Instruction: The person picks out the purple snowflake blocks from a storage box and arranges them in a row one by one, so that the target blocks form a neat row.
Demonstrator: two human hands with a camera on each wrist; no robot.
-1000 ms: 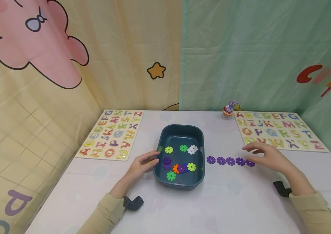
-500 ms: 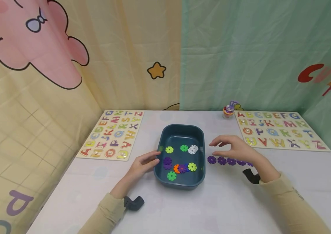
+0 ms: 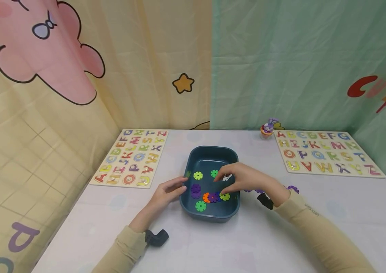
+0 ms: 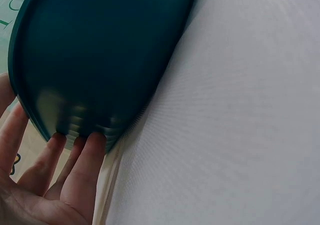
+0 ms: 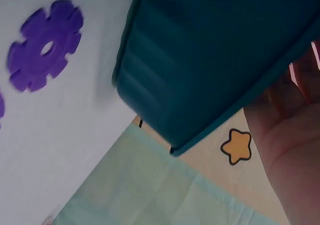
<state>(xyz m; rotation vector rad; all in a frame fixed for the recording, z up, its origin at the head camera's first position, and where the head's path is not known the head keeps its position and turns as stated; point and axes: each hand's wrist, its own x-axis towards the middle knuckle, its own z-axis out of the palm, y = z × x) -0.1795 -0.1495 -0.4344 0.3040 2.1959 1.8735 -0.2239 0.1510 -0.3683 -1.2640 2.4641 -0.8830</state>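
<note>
A dark teal plastic tub (image 3: 210,152) holds flower-shaped discs: a yellow-green disc (image 3: 198,175), purple discs (image 3: 195,189), an orange disc (image 3: 206,197), a green disc (image 3: 201,206) and others. My left hand (image 3: 165,192) rests its fingertips against the tub's left side; in the left wrist view the fingers (image 4: 90,155) touch the outer wall. Over the tub's right half, my right hand (image 3: 242,177) reaches in with thumb and fingers apart, nothing between them. It partly covers the white discs (image 3: 228,177). Purple discs (image 3: 293,189) lie in a row right of the tub, mostly behind my right wrist.
Wooden alphabet boards stand at both sides, a left board (image 3: 128,159) and a right board (image 3: 326,153). A small rabbit figure (image 3: 267,129) is at the table's back. Curtains (image 3: 281,64) hang behind. Each wrist wears a black camera mount (image 3: 157,238).
My right hand has moved left from the end of the purple row, across the table, and now dips over the tub. The left hand stays at the tub's side.
</note>
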